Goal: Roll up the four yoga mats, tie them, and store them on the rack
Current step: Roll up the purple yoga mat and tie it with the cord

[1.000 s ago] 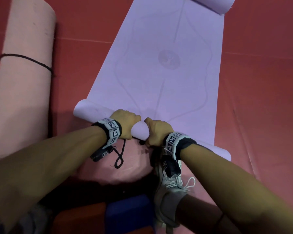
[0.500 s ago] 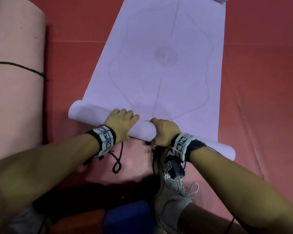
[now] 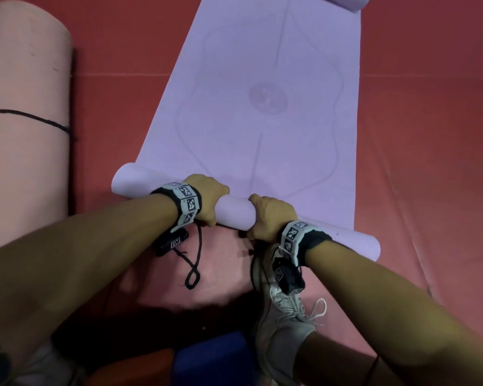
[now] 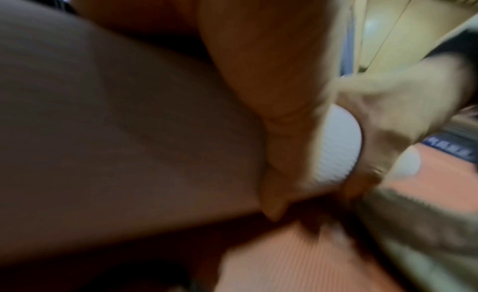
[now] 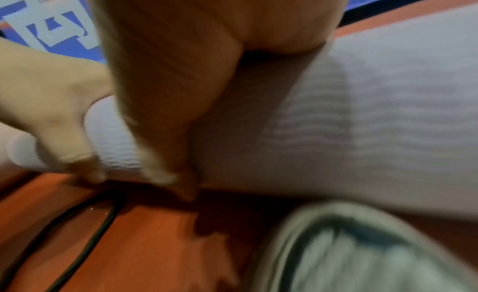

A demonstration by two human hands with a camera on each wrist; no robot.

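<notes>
Head view: the left hand (image 3: 207,197) and right hand (image 3: 271,217), side by side and curled over the roll, grip the started coil of the purple yoga mat (image 3: 262,107) lying on the red floor (image 3: 430,162). Rolling well likely requires even forward pressure so both roll ends stay flush. The unrolled length ahead offers free travel; the tied pink mat (image 3: 25,121) lies well to the left, a shoe (image 3: 282,316) just behind.
</notes>
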